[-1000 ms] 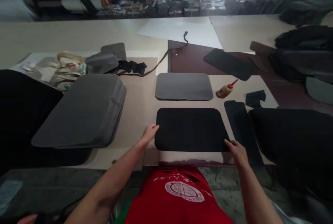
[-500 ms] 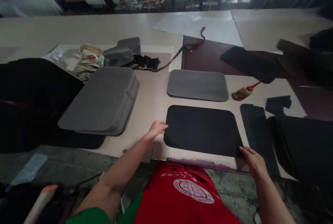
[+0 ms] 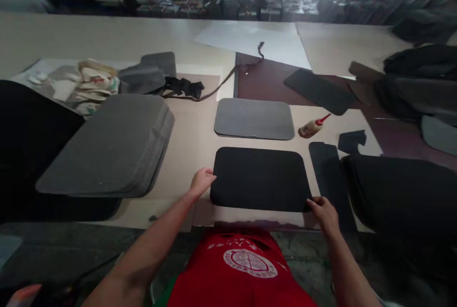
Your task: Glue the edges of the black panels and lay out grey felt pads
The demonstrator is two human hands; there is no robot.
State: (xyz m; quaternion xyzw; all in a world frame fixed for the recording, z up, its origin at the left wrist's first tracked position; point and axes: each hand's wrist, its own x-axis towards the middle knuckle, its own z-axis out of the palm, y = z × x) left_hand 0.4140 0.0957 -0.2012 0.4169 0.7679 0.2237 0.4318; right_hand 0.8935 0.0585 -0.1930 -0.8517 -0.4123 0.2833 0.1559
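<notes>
Camera's swung a bit right since half a second ago, otherwise hands and panel look about the same. Right hand (image 3: 324,212) is pinching the near right corner of the black panel (image 3: 260,179), flat on the table (image 3: 124,40). Left hand (image 3: 203,182) has fingertips at its left edge, can't really tell if they're gripping. Grey panel (image 3: 254,119) sits just beyond, red-tipped bottle (image 3: 311,128) beside that, grey stack (image 3: 107,145) off left.

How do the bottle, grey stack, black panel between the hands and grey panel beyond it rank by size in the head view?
1. Grey stack
2. Black panel
3. Grey panel
4. Bottle
The black panel lies nearer the camera, so true sizes are unsure.
</notes>
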